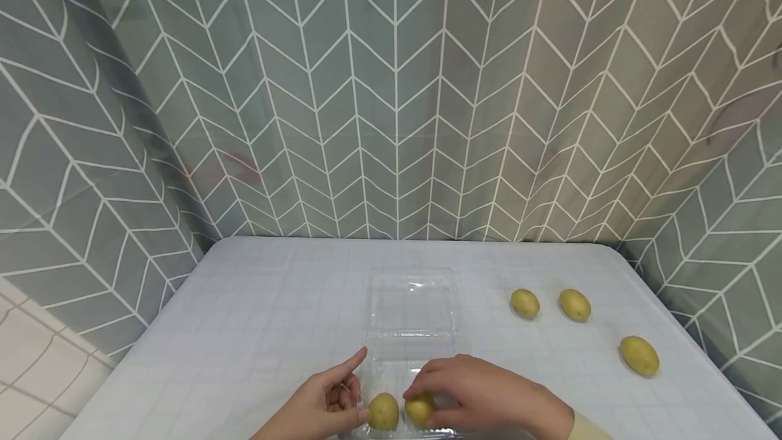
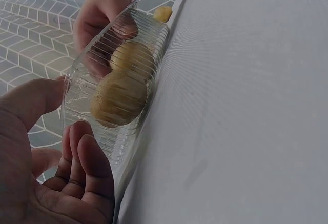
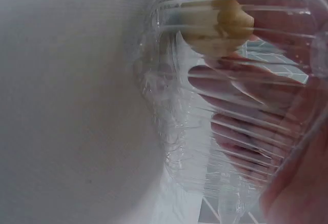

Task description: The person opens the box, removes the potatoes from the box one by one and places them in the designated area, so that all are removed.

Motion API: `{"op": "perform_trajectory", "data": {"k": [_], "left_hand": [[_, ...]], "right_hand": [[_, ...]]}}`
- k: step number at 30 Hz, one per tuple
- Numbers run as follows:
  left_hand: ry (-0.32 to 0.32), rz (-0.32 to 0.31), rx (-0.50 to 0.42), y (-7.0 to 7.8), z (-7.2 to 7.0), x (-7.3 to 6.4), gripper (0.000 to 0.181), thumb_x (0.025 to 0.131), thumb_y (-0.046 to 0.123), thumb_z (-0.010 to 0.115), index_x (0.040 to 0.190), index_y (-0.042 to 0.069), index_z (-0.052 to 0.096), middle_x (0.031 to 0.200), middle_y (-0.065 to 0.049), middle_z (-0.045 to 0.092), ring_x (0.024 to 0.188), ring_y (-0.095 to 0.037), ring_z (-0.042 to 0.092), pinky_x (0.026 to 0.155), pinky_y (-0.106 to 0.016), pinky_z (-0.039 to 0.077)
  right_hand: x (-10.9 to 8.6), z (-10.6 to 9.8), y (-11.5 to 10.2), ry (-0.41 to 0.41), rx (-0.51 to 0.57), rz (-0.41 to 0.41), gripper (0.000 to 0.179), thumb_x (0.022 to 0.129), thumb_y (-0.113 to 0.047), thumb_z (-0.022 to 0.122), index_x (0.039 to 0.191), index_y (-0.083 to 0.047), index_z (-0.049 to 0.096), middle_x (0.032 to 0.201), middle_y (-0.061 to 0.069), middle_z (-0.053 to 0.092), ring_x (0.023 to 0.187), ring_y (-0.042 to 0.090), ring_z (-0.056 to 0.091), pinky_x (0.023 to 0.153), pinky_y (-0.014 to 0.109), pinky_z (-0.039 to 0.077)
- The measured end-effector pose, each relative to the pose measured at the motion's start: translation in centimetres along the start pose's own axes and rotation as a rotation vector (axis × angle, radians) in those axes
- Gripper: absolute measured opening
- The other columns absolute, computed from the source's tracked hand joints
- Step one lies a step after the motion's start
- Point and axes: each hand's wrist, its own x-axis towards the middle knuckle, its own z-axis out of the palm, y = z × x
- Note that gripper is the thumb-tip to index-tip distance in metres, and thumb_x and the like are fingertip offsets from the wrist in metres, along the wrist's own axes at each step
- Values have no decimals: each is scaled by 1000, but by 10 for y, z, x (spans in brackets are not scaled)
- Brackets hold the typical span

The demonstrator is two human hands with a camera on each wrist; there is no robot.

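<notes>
A clear plastic clamshell box (image 1: 380, 373) lies on the table with its lid (image 1: 412, 301) folded back. Two yellow potatoes are in its ribbed base. My right hand (image 1: 473, 392) holds the right-hand potato (image 1: 419, 410) from above, between thumb and fingers. Next to it, on the left, lies the other potato (image 1: 383, 412). My left hand (image 1: 318, 399) is at the box's left side. In the left wrist view, its thumb (image 2: 43, 98) touches the rim, while its other fingers (image 2: 95, 157) bend loosely near the ribbed wall (image 2: 84, 98).
Three more potatoes lie on the right of the white-covered table: one (image 1: 525, 303) beside another (image 1: 575, 305), and a third (image 1: 639, 356) closer to the right edge. A patterned grey curtain (image 1: 397, 100) hangs behind the table and along both sides.
</notes>
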Motion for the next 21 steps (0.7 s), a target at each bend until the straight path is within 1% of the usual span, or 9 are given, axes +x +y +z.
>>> {"op": "perform_trajectory", "data": {"k": [3, 7, 11, 17, 21], "left_hand": [[0, 7, -6, -1, 0, 0, 81, 90, 9, 73, 153, -5, 24, 98, -4, 52, 73, -1, 53, 69, -17, 50], [2, -1, -11, -1, 0, -1, 80, 90, 9, 72, 153, -5, 25, 98, -4, 52, 73, -1, 53, 69, -17, 49], [0, -16, -25, -1, 0, -2, 80, 91, 9, 72, 154, -4, 24, 99, -4, 52, 73, -1, 52, 67, -15, 47], [1, -29, -27, 1, 0, -2, 80, 91, 9, 72, 154, -2, 25, 99, -4, 51, 73, -1, 52, 67, -14, 46], [1, -29, -22, 1, 0, -2, 80, 91, 10, 72, 154, -2, 26, 99, -5, 52, 74, -2, 53, 68, -16, 48]], "right_hand": [[3, 1, -1, 6, -19, -1, 30, 94, -33, 70, 122, -25, 68, 111, -20, 61, 99, -8, 54, 84, 16, 46], [7, 3, -3, 20, -50, 7, 30, 95, -31, 69, 123, -23, 68, 111, -19, 61, 93, -9, 52, 80, 11, 44], [10, 6, -4, 36, -86, 28, 29, 95, -28, 69, 124, -22, 68, 112, -18, 60, 92, -9, 52, 78, 12, 44], [16, 13, -5, 35, -90, 54, 34, 90, -29, 74, 123, -23, 68, 110, -18, 60, 90, -8, 52, 77, 12, 44], [17, 14, -3, 42, -77, 114, 38, 89, -31, 75, 124, -20, 67, 108, -20, 60, 87, -7, 51, 76, 14, 45]]}}
